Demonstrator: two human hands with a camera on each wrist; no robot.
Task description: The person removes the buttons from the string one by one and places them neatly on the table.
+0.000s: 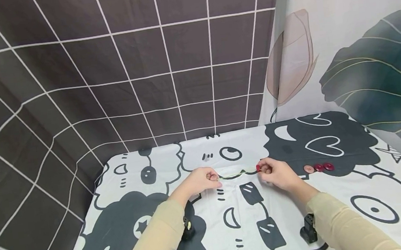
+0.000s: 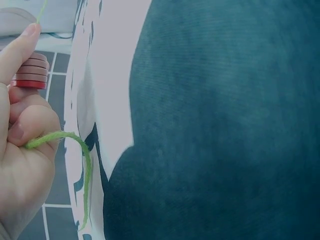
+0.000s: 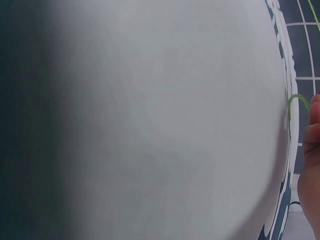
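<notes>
My left hand [image 1: 200, 180] and right hand [image 1: 277, 174] are raised over the bed-like cloth surface, a green yarn [image 1: 240, 173] stretched between them. In the left wrist view, the left hand [image 2: 30, 135] has its fingers curled round the yarn, whose tail [image 2: 87, 175] hangs down. A stack of small pink and red discs [image 2: 32, 71] sits between its fingers. The right hand pinches a red disc [image 1: 258, 168] at the other side of the yarn. In the right wrist view, only part of that hand [image 3: 311, 145] shows, with a short green loop beside its fingertips.
To the right of my right hand, one pink disc [image 1: 308, 169] and two dark red discs [image 1: 323, 167] lie in a row on the patterned cloth [image 1: 247, 236]. A dark grid curtain [image 1: 196, 80] hangs behind; a leaf-print curtain [image 1: 377, 65] is at the right.
</notes>
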